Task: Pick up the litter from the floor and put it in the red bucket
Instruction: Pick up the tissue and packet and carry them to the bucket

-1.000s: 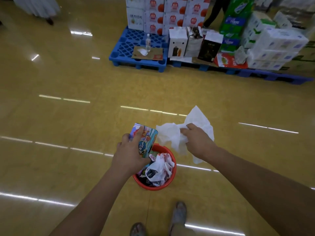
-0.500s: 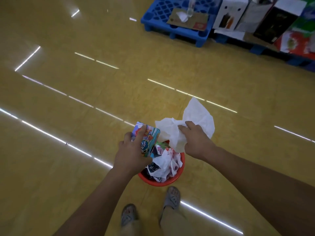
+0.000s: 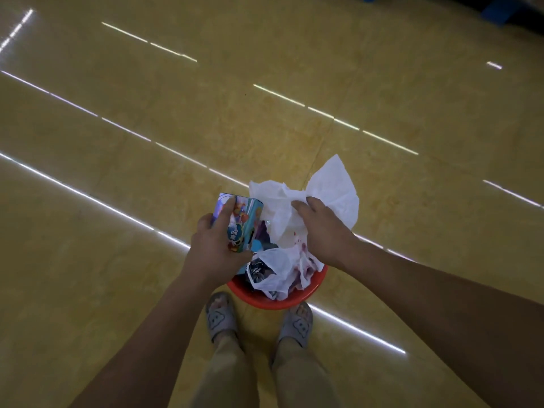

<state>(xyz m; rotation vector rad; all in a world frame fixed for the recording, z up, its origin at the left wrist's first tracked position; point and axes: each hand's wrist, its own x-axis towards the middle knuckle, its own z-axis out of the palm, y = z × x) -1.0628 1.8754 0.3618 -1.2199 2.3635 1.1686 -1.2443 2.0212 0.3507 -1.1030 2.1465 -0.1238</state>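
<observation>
Both bare forearms are extended forward and downward from the near edge, converging above one red bucket. The left hand is seen from the back with the wrist straight. The right hand is turned slightly inward.

Counted items: two hands, one printed carton, one white paper sheet, one bucket, two grey sandals.

The carton is grasped by the left hand: the fingers are curled round its left edge and one digit is laid along its colourful face. It is held tilted over the bucket's left rim. The crumpled paper sheet is pinched in the right hand, with the fingers closed into its folds. Most of the sheet is spread to the far side of the hand, above the bucket's far rim, and reddish spots are visible on its lower part.

The bucket is set on the glossy yellow floor, just beyond the sandals. It is filled to the rim with litter, including a white plastic bag and dark wrappers.
</observation>
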